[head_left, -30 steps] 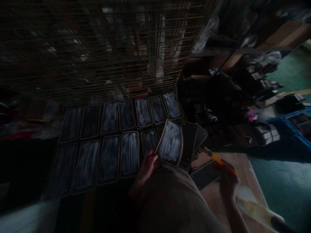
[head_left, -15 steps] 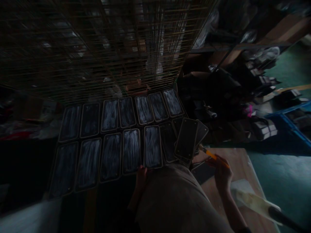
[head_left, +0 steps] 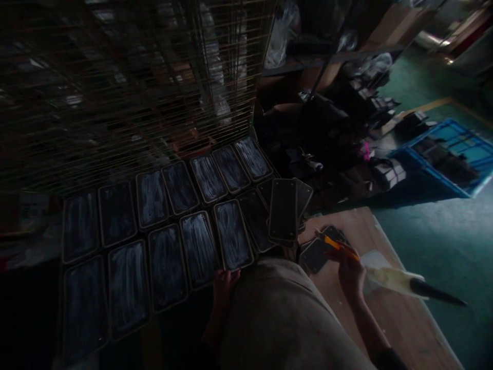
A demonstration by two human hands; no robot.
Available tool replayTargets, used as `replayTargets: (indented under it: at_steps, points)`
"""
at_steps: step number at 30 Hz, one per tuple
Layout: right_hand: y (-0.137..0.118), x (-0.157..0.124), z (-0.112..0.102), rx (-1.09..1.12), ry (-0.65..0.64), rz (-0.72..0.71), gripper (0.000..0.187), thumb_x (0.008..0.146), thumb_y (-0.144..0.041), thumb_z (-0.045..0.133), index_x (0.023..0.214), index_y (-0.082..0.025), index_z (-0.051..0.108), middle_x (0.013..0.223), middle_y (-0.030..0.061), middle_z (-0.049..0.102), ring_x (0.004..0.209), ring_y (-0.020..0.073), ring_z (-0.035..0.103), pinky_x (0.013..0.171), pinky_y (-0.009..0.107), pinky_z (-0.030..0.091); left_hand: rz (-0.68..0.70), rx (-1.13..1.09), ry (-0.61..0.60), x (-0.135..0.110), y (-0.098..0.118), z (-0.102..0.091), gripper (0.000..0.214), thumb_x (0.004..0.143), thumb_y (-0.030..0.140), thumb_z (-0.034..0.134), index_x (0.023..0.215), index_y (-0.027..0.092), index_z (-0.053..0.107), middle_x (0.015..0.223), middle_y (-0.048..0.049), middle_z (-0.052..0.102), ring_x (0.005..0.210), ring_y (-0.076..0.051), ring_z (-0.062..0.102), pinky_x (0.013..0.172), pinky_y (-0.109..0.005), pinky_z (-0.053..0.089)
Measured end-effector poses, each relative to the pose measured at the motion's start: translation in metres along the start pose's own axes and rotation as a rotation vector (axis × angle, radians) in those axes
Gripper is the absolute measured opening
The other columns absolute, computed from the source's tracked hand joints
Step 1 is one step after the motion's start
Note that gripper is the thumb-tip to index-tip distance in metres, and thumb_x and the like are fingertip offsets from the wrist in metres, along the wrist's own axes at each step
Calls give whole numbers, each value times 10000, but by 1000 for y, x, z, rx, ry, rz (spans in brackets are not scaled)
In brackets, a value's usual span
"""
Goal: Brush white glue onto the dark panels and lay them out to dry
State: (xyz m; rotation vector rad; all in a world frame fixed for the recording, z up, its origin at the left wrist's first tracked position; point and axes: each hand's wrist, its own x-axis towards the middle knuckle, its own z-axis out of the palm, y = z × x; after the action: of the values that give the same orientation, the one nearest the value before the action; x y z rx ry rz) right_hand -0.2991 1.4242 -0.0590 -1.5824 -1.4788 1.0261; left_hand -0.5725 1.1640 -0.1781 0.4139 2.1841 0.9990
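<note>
My right hand [head_left: 351, 272] is closed around the orange handle of a brush [head_left: 339, 246]. The bristle end points left, above dark plates [head_left: 318, 254] lying on a wooden board. My left hand [head_left: 226, 283] has its fingers curled at the near edge of a dark rectangular panel [head_left: 233, 234] with whitish streaks. Similar streaked panels [head_left: 129, 288] lie in two rows to the left and behind. Between the rows and the board, a stack of plain dark panels [head_left: 284, 208] sits, its pieces turned at different angles.
The wooden board [head_left: 404, 313] is at my right, with a cream, black-tipped object [head_left: 400, 281] lying across its edge. A wire mesh [head_left: 185, 103] rises behind the panels. Dark bundles [head_left: 331, 123] and a blue crate [head_left: 442, 159] stand at the right.
The view has swung to the right, so more of the board and blue crate shows. My left hand is further along the panel's near edge. The brush stays in my right hand.
</note>
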Motion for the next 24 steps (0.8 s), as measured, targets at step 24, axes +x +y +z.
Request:
replayTargets:
  at_steps: [24]
  points:
    - [205, 30, -190, -171, 409, 317, 711, 800, -759, 387, 1047, -123, 590, 671, 58, 688, 559, 201, 663, 552, 316, 534, -450, -122, 154, 45, 32, 3, 160, 560, 261, 669, 682, 195, 589, 506, 18, 605, 449, -154, 577, 461, -254, 484]
